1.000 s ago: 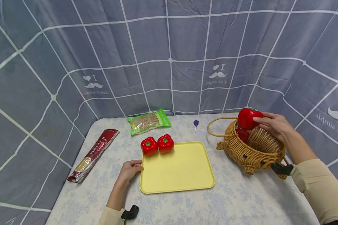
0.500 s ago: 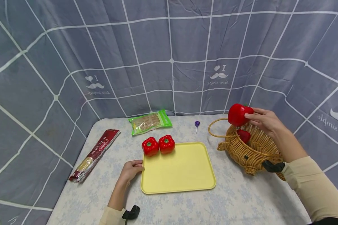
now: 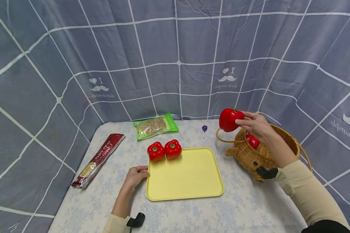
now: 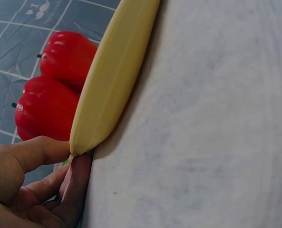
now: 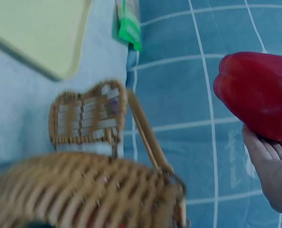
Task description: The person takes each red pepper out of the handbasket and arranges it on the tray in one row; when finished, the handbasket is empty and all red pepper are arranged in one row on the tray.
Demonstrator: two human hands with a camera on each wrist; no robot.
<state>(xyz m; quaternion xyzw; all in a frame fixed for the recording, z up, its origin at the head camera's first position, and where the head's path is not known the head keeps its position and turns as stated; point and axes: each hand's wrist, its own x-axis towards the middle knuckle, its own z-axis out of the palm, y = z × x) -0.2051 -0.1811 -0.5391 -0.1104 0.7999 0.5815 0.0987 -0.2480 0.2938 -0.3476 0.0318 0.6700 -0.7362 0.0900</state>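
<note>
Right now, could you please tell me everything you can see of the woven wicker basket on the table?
The woven wicker basket is tan and rounded, shaped like a small animal with stubby feet and dark dot eyes on its side. A thin loop handle arches from its left end. It stands on the pale floral tablecloth, right of the flat yellow tray and apart from it. One red bell pepper lies inside. The right hand holds another red pepper above its left rim, and the forearm crosses over its opening.
</note>
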